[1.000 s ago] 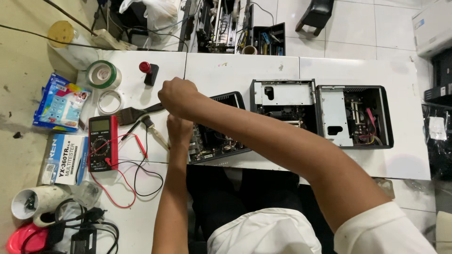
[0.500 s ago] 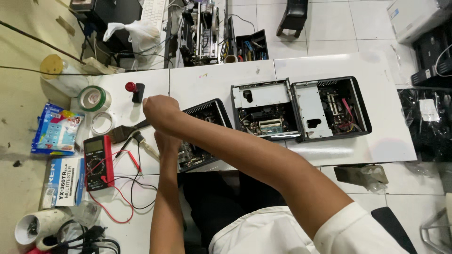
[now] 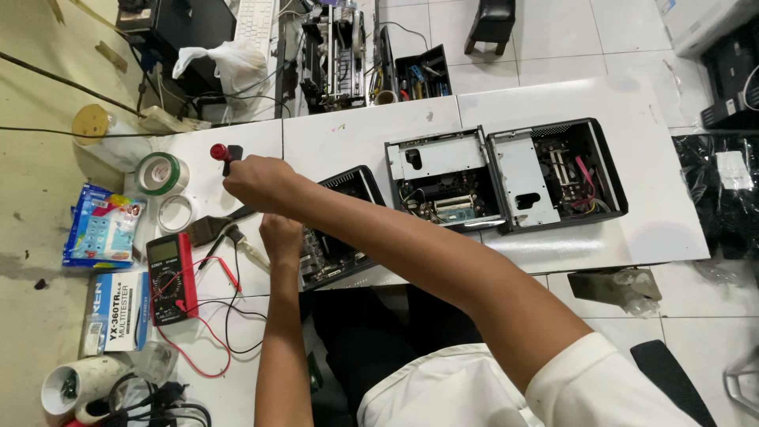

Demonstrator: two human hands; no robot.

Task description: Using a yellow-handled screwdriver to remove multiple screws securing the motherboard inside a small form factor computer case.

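Hands work at the left part of a white table point(image 3: 632, 237). The right hand point(image 3: 257, 182) reaches across, its fingers curled together just beside a red-knobbed tool point(image 3: 222, 155) that stands past its knuckles; whether it grips anything cannot be told. The left hand point(image 3: 281, 237) rests below it, fingers closed against the edge of a small open computer case point(image 3: 340, 229). Left of that hand lie a brush point(image 3: 212, 228) and a red multimeter point(image 3: 170, 277)

right hand point(image 3: 257, 182) hiding its grasp, left hand point(image 3: 281, 237) covering part of open case point(image 3: 340, 229)
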